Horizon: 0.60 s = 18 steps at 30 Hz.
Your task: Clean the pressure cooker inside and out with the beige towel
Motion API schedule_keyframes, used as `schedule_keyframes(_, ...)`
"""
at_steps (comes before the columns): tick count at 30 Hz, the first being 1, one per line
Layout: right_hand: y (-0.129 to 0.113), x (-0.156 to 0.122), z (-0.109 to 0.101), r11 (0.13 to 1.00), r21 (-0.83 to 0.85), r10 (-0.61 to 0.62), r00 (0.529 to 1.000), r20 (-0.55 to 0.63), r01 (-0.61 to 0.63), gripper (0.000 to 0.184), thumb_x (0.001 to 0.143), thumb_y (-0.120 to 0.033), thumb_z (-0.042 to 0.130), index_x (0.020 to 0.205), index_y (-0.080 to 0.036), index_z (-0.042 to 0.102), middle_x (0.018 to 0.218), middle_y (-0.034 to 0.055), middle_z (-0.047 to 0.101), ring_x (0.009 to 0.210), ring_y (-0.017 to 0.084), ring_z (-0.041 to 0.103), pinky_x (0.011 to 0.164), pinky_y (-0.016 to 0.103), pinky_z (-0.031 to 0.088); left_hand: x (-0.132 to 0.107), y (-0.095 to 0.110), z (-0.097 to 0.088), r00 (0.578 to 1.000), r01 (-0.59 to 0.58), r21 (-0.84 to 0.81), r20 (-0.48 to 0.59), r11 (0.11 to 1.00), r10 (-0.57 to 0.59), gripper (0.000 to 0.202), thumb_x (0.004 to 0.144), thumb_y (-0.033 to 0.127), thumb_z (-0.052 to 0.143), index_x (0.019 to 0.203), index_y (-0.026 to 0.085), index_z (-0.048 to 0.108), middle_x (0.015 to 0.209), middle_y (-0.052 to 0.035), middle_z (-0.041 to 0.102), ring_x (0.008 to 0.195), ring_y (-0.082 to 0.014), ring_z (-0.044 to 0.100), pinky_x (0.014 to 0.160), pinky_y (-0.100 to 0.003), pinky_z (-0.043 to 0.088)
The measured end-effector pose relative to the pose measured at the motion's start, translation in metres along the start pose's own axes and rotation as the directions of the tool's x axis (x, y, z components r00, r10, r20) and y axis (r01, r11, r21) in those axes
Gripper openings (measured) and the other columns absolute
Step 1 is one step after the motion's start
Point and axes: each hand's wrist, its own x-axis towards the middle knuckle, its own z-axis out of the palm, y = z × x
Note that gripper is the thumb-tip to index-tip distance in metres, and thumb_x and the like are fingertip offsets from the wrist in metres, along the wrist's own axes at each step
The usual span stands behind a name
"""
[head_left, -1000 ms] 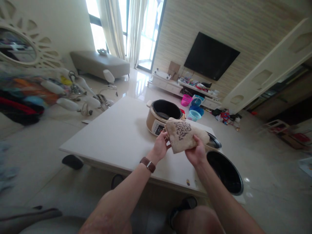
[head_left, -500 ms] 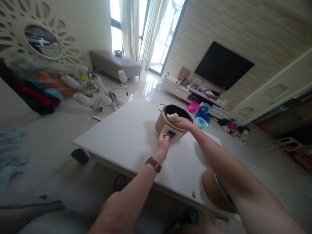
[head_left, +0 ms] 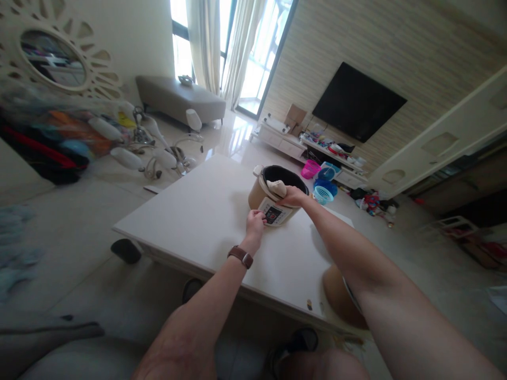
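On the white table [head_left: 190,206] stands a beige electric cooker [head_left: 257,196] without a lid, its dark inside showing. A panel [head_left: 277,214] with a dark display is on its front. My right hand [head_left: 293,196] is closed on a whitish cloth [head_left: 276,187], which lies against the front of the rim. Beside the panel's left edge is my left hand [head_left: 256,222], its fingers curled together at the display; anything between them is too small to make out. A brown-strapped watch is on that wrist.
A second beige rounded vessel [head_left: 340,298] is at the table's near right, partly behind my right arm. Two small objects [head_left: 309,304] lie near the front edge. Baskets [head_left: 322,195] and a TV cabinet [head_left: 281,140] are beyond the table.
My left hand has shifted a little left across the panel, uncovering more of the display. My right hand with the cloth has moved slightly down at the rim. The whole view has shifted a little.
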Motion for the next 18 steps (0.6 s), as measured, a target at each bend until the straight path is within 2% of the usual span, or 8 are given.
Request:
schedule_keyframes(3, 0.002, 0.0, -0.001, 1.0, 0.014, -0.01, 1.0, 0.019, 0.009, 0.059, 0.076, -0.045, 0.084, 0.131, -0.026, 0.074, 0.127, 0.0062, 0.077, 0.115, 0.028, 0.073, 0.095, 0.03, 0.054, 0.001, -0.001, -0.002, 1.0, -0.006, -0.003, -0.002, 1.0, 0.006, 0.012, 0.08, 0.014, 0.055, 0.09, 0.021, 0.055, 0.086, -0.0016, 0.061, 0.072, -0.0132, 0.059, 0.061, -0.025, 0.042)
schedule_keyframes(10, -0.001, -0.004, 0.0, 1.0, -0.009, 0.006, 1.0, -0.022, -0.006, 0.051, 0.074, -0.045, 0.085, 0.122, -0.027, 0.079, 0.121, 0.0057, 0.079, 0.111, 0.029, 0.074, 0.089, 0.029, 0.055, 0.011, -0.003, -0.003, 0.999, -0.03, 0.01, -0.017, 0.999, 0.031, 0.011, 0.078, 0.015, 0.057, 0.087, 0.021, 0.055, 0.084, -0.0019, 0.061, 0.071, -0.0145, 0.059, 0.061, -0.026, 0.042)
schedule_keyframes(18, 0.004, -0.042, 0.004, 0.993, -0.046, -0.114, 0.993, -0.017, 0.113, 0.053, 0.075, -0.045, 0.084, 0.125, -0.029, 0.076, 0.117, 0.0034, 0.08, 0.109, 0.028, 0.074, 0.087, 0.028, 0.053, 0.031, 0.0, -0.018, 0.988, -0.11, 0.009, -0.11, 0.994, 0.111, 0.015, 0.075, 0.014, 0.059, 0.087, 0.021, 0.055, 0.083, -0.0005, 0.058, 0.074, -0.0152, 0.056, 0.066, -0.028, 0.041)
